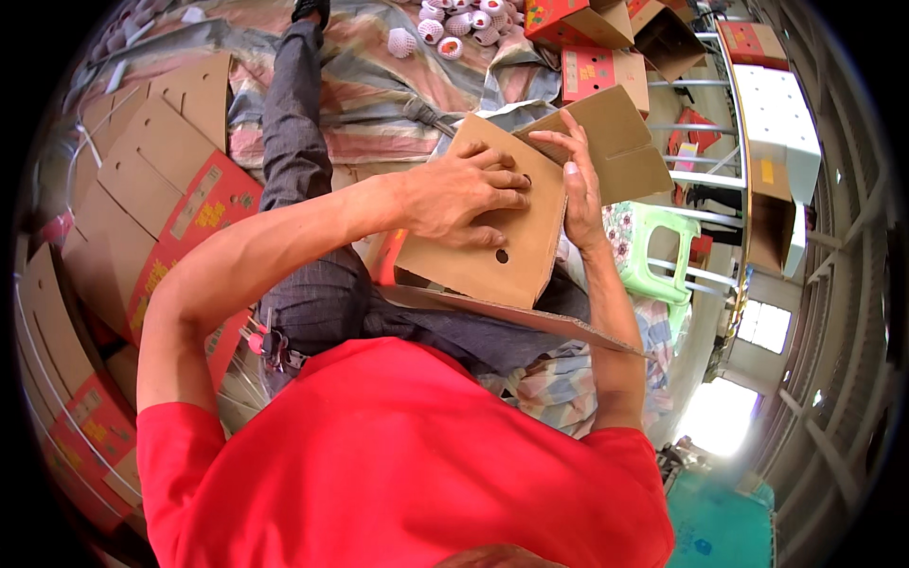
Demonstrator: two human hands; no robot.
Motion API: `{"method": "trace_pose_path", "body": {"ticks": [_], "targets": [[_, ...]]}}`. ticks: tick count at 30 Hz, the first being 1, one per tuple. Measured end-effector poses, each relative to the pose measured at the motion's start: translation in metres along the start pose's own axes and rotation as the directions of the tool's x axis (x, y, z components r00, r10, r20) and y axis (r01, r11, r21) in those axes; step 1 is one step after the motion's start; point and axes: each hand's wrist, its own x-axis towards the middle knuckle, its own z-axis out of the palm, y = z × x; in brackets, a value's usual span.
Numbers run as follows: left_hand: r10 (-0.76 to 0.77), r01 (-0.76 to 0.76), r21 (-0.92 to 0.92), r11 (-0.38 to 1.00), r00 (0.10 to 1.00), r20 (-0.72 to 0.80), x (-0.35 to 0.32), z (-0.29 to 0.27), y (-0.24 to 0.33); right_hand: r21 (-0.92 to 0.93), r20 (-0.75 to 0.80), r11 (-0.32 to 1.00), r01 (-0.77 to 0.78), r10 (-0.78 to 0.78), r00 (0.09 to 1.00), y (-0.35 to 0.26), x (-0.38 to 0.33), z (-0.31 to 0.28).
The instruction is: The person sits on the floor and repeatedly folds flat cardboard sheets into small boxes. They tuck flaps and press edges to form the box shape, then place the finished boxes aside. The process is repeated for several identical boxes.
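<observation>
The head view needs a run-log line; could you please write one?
left hand: spread on cardboard box | right hand: upright at box's right edge | box: two round holes visible | nearby: green stool, foam-netted items

Your head camera looks steeply down from above your red shirt (407,454), which looms large along the bottom edge. Your left hand (466,197) and right hand (582,180) sit near the lens, above centre. The wide fisheye reaches cartons (142,213) on your left, striped sheeting (365,99) at the top and, tipped sideways, the roof (857,379) at the right.
</observation>
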Motion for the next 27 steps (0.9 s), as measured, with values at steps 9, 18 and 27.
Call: {"method": "trace_pose_path", "body": {"ticks": [9, 18, 27], "targets": [[-0.689, 0.546, -0.441, 0.712, 0.662, -0.294, -0.022, 0.049, -0.002, 0.093, -0.352, 0.992, -0.083, 0.111, 0.929, 0.028, -0.034, 0.013], [-0.827, 0.666, -0.562, 0.491, 0.560, -0.059, 0.000, 0.057, 0.006, 0.330, -0.275, 0.890, -0.315, 0.409, 0.870, 0.058, -0.082, 0.028], [-0.702, 0.623, -0.343, 0.703, 0.686, -0.193, 0.001, 0.053, 0.000, 0.412, -0.301, 0.844, -0.344, 0.482, 0.822, 0.029, -0.078, 0.009]]}}
